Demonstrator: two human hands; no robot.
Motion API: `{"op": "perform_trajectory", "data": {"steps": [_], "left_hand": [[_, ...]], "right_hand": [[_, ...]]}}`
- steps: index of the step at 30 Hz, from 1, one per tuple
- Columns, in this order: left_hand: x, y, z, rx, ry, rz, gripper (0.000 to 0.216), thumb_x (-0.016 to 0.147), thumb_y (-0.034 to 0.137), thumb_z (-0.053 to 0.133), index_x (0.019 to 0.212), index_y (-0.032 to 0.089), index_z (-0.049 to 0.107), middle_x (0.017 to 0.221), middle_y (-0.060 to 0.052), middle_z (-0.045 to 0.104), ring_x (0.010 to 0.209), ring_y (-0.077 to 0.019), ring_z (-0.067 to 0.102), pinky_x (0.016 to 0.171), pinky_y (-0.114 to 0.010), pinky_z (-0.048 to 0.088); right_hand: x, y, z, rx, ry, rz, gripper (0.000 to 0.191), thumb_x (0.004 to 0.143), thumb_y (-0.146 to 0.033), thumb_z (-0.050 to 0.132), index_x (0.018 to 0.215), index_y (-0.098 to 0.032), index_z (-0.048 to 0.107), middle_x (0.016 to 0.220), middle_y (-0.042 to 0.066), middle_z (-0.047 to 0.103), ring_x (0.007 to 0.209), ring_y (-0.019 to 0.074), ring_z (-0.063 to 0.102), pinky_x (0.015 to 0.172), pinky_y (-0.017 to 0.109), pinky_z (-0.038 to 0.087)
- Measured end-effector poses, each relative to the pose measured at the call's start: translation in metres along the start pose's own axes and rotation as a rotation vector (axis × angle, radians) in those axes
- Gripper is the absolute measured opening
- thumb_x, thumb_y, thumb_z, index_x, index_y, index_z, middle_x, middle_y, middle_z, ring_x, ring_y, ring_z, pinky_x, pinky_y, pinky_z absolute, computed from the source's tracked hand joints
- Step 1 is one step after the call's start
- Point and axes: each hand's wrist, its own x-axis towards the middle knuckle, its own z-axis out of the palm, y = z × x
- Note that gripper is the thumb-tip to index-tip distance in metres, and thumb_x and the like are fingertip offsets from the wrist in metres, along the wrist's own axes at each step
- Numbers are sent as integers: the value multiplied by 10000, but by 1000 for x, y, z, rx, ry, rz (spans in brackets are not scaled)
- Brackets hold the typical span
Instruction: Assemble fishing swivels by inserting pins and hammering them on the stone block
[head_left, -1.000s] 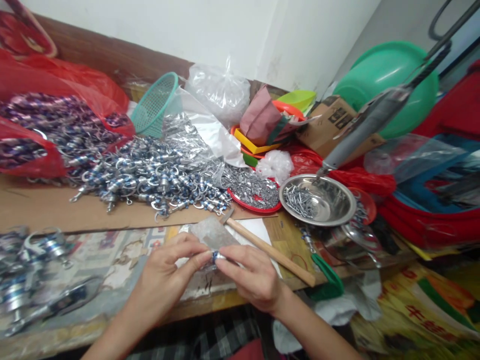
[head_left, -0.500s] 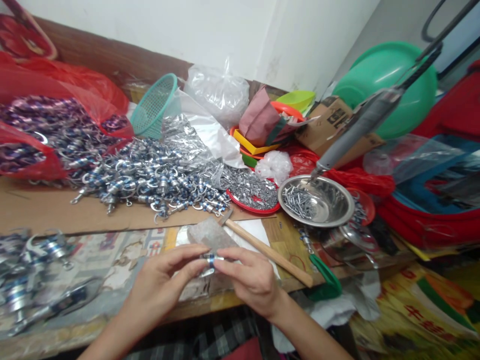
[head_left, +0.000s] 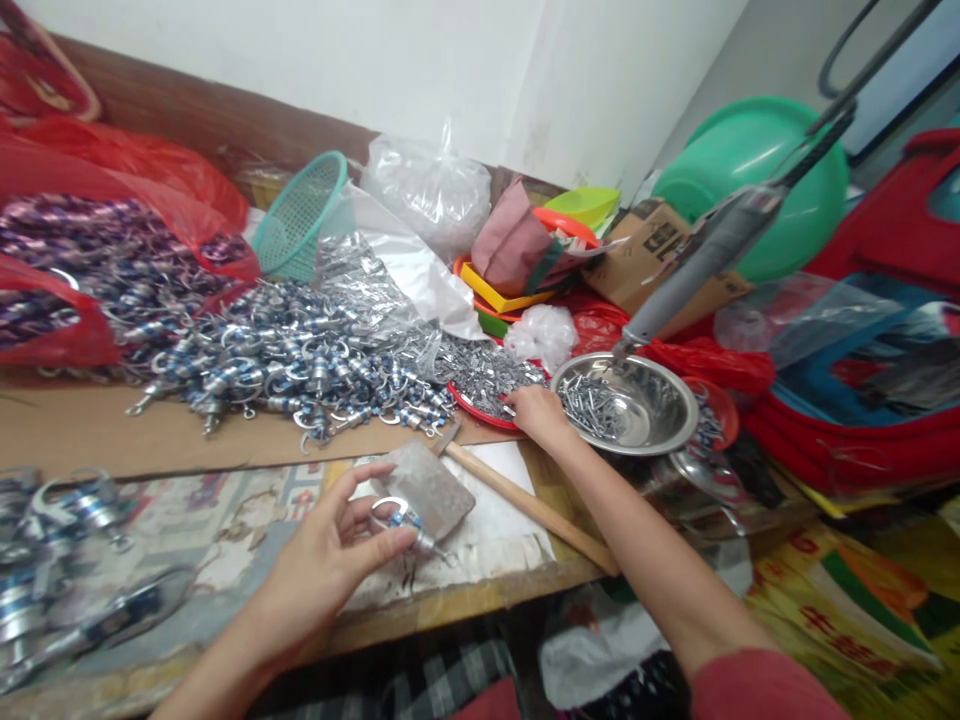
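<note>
My left hand point(head_left: 337, 545) is curled around a small silver hook clasp point(head_left: 405, 520) with blue bands, gripped between thumb and fingers, its curved hook pointing up and left. Just behind it lies a grey metal block point(head_left: 427, 490) on white paper. My right hand point(head_left: 538, 415) reaches to the right rim of a red plate point(head_left: 480, 408). That plate carries a heap of small flat metal pieces point(head_left: 487, 375). The right fingertips are drawn together at the heap; whatever is between them is too small to make out.
A wooden-handled hammer point(head_left: 532, 505) lies across the paper. Beside the plate stands a steel bowl point(head_left: 675, 435) with metal pins, below a grey hanging tool point(head_left: 690, 265). Many similar clasps point(head_left: 292, 365) are piled on cardboard, and more lie at the near left.
My right hand has left the clasp and moved forward and right to the red plate. My left hand keeps the clasp, now tilted with its hook showing.
</note>
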Motion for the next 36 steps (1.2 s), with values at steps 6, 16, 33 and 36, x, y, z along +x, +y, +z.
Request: {"op": "perform_trajectory", "data": {"steps": [6,16,33,36], "left_hand": [[4,6,-2,26,-16,-27,555,593,287,728,1065,229,441,735,22,658,743,-190,656,664,-271,476],[10,4,-9,-52,-58,-43,502,569,206,738,958,212,421,639,46,631,612,-167,645,580,-267,463],[16,-18,-14,-229,-117,3,489,599,160,736,974,214,426,700,27,653,646,-156,644,600,-266,469],[14,-17,-14,-230,-106,-1,490,596,165,737,974,213,429,705,26,654,658,-159,644,609,-272,468]], "right_hand": [[16,-1,8,-78,-85,-56,295,868,-301,512,1126,-158,513,1129,77,541,950,190,565,792,386,487],[13,25,18,189,98,-83,236,737,5,541,902,-111,665,991,105,636,996,197,569,884,285,418],[-105,-97,15,867,395,-731,213,833,-119,480,957,-163,647,850,69,694,769,153,632,694,279,504],[-109,-90,12,743,366,-735,262,836,-78,432,978,-161,636,827,74,668,770,166,608,668,287,496]]}}
